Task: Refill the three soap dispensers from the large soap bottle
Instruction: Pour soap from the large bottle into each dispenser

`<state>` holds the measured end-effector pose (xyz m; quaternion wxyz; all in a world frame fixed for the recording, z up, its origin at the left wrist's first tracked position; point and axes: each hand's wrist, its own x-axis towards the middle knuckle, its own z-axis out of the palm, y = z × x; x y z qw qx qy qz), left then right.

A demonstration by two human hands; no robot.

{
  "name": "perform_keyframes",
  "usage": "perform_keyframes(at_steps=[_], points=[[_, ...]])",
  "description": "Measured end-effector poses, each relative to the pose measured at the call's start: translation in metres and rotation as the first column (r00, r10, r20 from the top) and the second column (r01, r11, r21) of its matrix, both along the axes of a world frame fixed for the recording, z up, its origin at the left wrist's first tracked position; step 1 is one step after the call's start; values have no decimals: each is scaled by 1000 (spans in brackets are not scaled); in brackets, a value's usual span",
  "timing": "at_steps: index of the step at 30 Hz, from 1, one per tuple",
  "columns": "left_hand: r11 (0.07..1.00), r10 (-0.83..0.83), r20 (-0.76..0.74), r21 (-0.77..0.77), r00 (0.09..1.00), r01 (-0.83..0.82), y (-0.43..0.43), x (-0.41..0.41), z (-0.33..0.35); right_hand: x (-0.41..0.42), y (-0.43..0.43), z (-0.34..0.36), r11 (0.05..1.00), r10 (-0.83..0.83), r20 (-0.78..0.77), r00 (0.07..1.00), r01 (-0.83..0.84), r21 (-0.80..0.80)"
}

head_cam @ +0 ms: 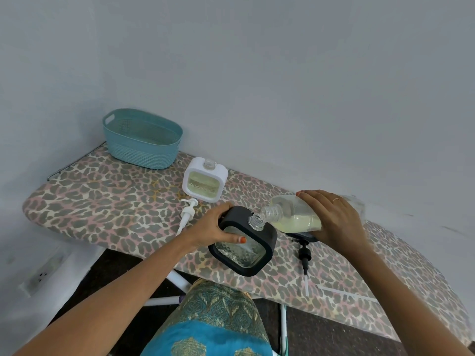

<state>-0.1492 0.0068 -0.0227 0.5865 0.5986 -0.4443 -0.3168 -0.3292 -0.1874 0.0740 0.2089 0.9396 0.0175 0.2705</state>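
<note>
Your left hand (218,227) grips the black-framed dispenser (244,242), tilted at the near edge of the ironing board (102,201); your right hand (334,217) grasps the large soap bottle (293,214), tipped so its mouth meets the dispenser's neck. Behind the black dispenser stands a white dispenser (204,179), uncapped. A white pump (187,211) lies left, a black pump (304,255) right. A teal basket (142,140) sits farthest back.

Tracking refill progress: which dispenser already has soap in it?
The white-framed dispenser near the teal basket; yellowish liquid shows through its window. The black-framed dispenser, held by the left hand, looks clear.
</note>
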Motion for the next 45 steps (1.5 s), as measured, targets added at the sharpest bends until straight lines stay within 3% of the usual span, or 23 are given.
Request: perform_keyframes(at_steps=[10,16,19,23,29,37,45], points=[[1000,18,-20,-21,1000,-18,0,3,4,0,2,-7,992,-62,24,998,58,115],[997,62,-23,-33,998,-63,-5,10,10,1,14,-16,914,-145,121,982,87,395],[995,95,-31,-24,995,-96,-9,13,15,3,22,-25,799,-242,168,956,98,594],[988,152,-38,-33,988,-153,-17,17,17,2,29,-41,544,-360,188,914,42,838],[973,221,-74,-55,972,-225,-34,18,20,7,39,-71,223,-508,265,820,-172,960],[964,255,-103,-48,962,-260,-61,20,22,1,38,-114,44,-554,283,783,-312,949],[959,262,-171,-63,950,-276,-99,30,22,-2,39,-128,11,-553,293,780,-345,939]])
